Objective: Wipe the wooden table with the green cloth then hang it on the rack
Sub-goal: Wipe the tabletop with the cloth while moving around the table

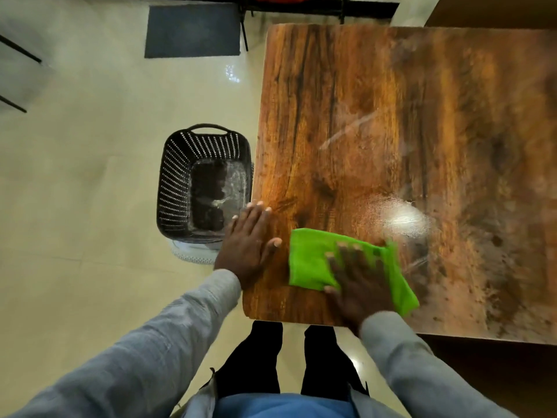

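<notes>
The right hand (357, 285) smears with motion blur, covering the middle of the green cloth (313, 260). The wooden table (376, 116) runs off frame at three o'clock. At twelve o'clock, a black rack (301, 7) is cropped.

A person, seen from above, is wearing a light grey long-sleeved top. The left sleeve (144, 342) and the right sleeve (422, 366) are both reaching down to the wrists, the fabric creasing softly along each arm. The left hand (248, 241) and right hand (357, 280) are showing bare, without gloves. Blue cloth (283, 405) is showing at the waist, and dark trousers (289, 357) are covering both legs.
</notes>
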